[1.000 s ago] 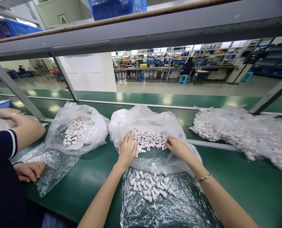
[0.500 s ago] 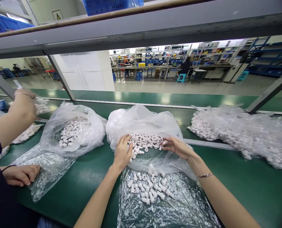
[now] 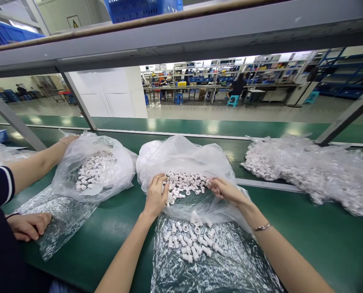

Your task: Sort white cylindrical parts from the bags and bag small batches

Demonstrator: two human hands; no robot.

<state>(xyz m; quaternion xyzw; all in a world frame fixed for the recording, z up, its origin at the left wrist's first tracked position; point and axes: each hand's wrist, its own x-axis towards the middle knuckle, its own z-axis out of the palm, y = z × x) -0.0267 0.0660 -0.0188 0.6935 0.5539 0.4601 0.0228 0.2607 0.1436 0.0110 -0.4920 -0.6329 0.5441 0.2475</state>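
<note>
A clear plastic bag [image 3: 184, 152] lies open on the green table, with many small white plastic parts [image 3: 189, 181] at its mouth. My left hand [image 3: 157, 194] rests at the left side of these parts, thumb and fingers apart, with nothing seen in it. At the right side of the pile, my right hand [image 3: 226, 190] has its fingertips pinched on a white part [image 3: 208, 183]. Nearer to me, a loose group of white parts [image 3: 195, 242] lies on a flat clear plastic sheet [image 3: 230, 268].
Another open bag of white parts [image 3: 96, 173] is at the left, beside a co-worker's hands [image 3: 31, 226]. Filled bags [image 3: 309, 173] lie at the right. Overhead runs a shelf [image 3: 181, 36] with a blue basket [image 3: 145, 9]; slanted metal posts [image 3: 77, 101] stand behind.
My right hand has closed its fingers on a white part and shifted slightly left. My left hand has hardly moved. The co-worker's far hand moved right, to the left bag.
</note>
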